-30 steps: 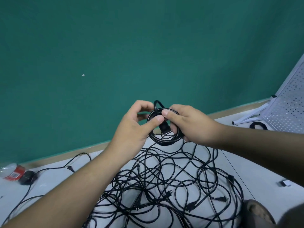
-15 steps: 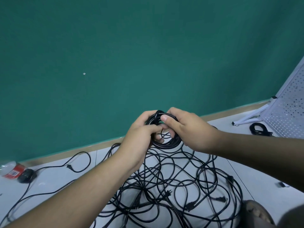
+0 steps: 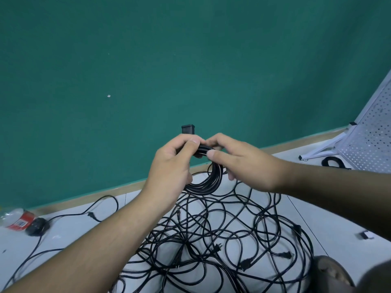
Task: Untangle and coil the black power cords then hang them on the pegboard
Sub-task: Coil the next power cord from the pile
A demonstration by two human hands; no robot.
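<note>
Both hands are meeting at the top of a coiled cord (image 3: 208, 180), raised above the floor (image 3: 330, 216) so its loops are hanging free of the tangle of cords (image 3: 222, 240) spread below. The left hand (image 3: 171, 163) is curling fingers and thumb round the gathered strands, apparently to stop the loops springing apart. The right hand (image 3: 239, 163) is pinching the same bundle just beside it, likely working the tail round it. The plug (image 3: 188, 129) is poking up behind the left hand. The pegboard (image 3: 368, 149) is leaning at the far right, well apart, with another coiled cord (image 3: 331, 161) lying at its foot.
</note>
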